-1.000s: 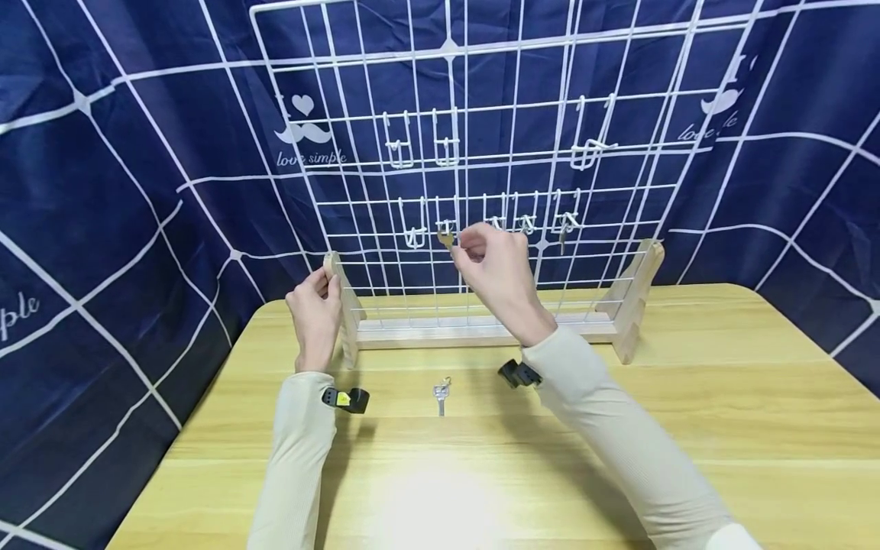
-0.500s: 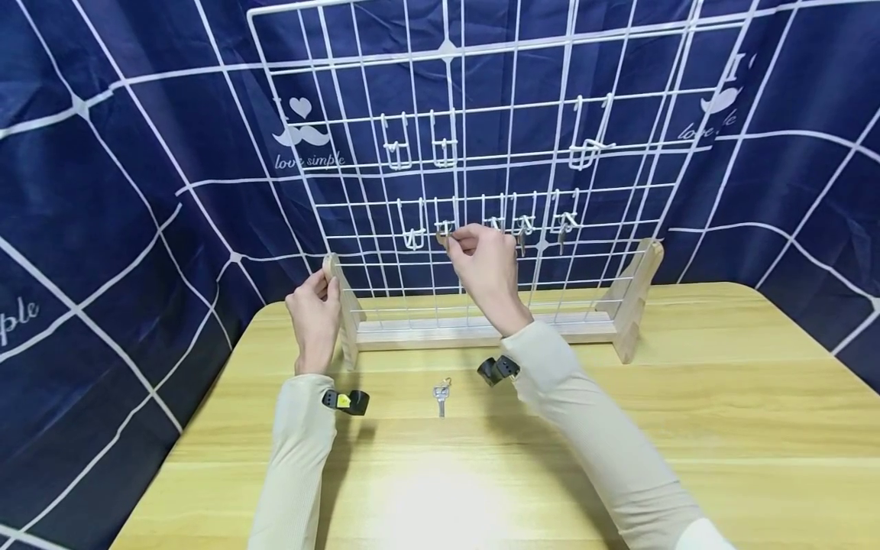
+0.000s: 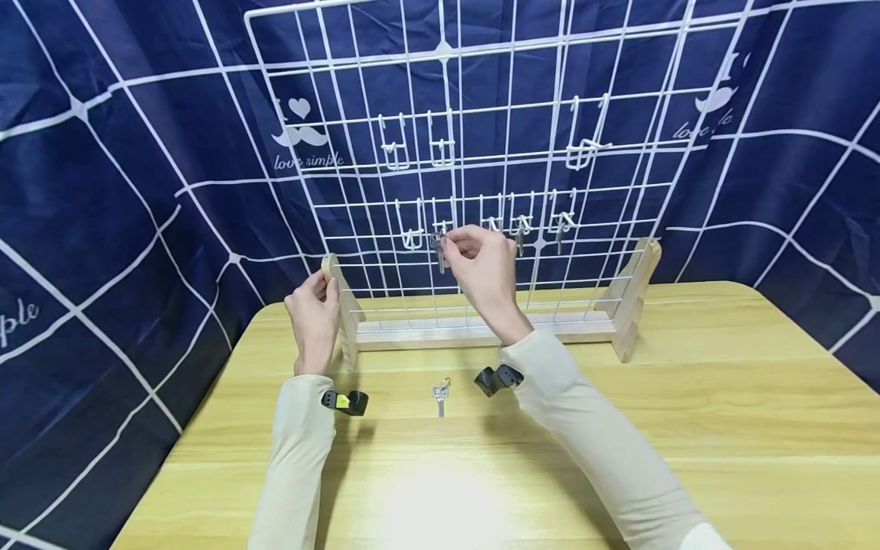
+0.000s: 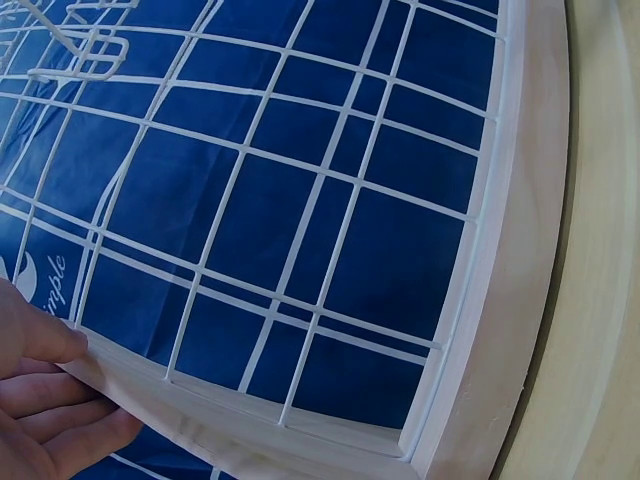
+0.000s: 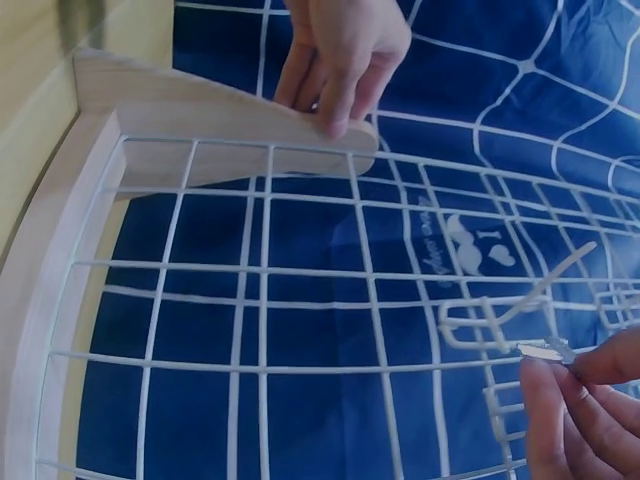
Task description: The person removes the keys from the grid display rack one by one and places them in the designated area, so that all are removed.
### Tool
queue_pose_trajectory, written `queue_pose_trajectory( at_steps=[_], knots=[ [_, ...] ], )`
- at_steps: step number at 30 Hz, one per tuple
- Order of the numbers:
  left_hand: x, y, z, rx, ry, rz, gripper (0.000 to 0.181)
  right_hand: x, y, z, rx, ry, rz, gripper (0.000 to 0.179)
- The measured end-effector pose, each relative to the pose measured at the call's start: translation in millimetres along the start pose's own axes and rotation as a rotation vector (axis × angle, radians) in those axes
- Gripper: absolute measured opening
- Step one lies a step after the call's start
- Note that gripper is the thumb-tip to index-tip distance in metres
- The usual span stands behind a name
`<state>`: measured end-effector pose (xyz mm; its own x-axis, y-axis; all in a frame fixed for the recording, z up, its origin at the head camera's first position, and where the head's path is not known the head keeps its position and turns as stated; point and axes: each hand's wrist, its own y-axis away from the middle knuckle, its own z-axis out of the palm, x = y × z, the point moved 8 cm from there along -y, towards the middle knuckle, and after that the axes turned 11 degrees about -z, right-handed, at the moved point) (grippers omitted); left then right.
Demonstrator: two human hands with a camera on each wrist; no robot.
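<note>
My left hand (image 3: 314, 317) grips the top of the wooden side support (image 3: 338, 286) of a white wire grid rack. The left wrist view shows its fingers (image 4: 75, 430) curled at the wood's edge. Higher and further right, my right hand (image 3: 486, 267) pinches a small metal key (image 3: 440, 253) in front of a white hook in the lower row. In the right wrist view the key (image 5: 545, 351) is between the thumb and fingertips, close to a wire hook (image 5: 475, 322). Its blade points down in the head view.
More keys (image 3: 560, 238) hang on hooks to the right. Bare hooks (image 3: 394, 153) sit on the upper row. Another key (image 3: 441, 393) with a small ring lies on the wooden table (image 3: 722, 397). A dark blue patterned cloth (image 3: 137, 229) surrounds the rack.
My right hand has shifted slightly left. The key, tilted toward the fingers and partly covered before, now points downward at the hook. The left hand stays on the support.
</note>
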<state>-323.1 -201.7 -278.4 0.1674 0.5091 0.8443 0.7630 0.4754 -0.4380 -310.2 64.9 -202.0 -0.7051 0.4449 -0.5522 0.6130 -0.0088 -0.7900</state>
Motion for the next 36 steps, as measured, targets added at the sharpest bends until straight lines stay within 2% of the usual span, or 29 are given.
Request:
queue_pose_trajectory(
  at_steps=[5, 21, 27, 36],
  knots=[
    [-0.3, -0.2, 0.5, -0.005, 0.014, 0.0, 0.025, -8, 2.5, -6, 0.015, -0.021, -0.053, 0.01],
    [-3.8, -0.1, 1.3, -0.012, 0.015, -0.02, 0.026, -13, 14.0, -15, 0.047, -0.114, -0.092, 0.01],
    [-3.3, 0.0, 1.9, -0.012, 0.013, -0.022, 0.025, -9, 19.5, -16, 0.044, -0.128, -0.068, 0.009],
    [-2.7, 0.5, 2.3, -0.017, 0.013, -0.025, 0.026, 11, 32.8, -17, 0.013, -0.131, -0.014, 0.01]
  ],
)
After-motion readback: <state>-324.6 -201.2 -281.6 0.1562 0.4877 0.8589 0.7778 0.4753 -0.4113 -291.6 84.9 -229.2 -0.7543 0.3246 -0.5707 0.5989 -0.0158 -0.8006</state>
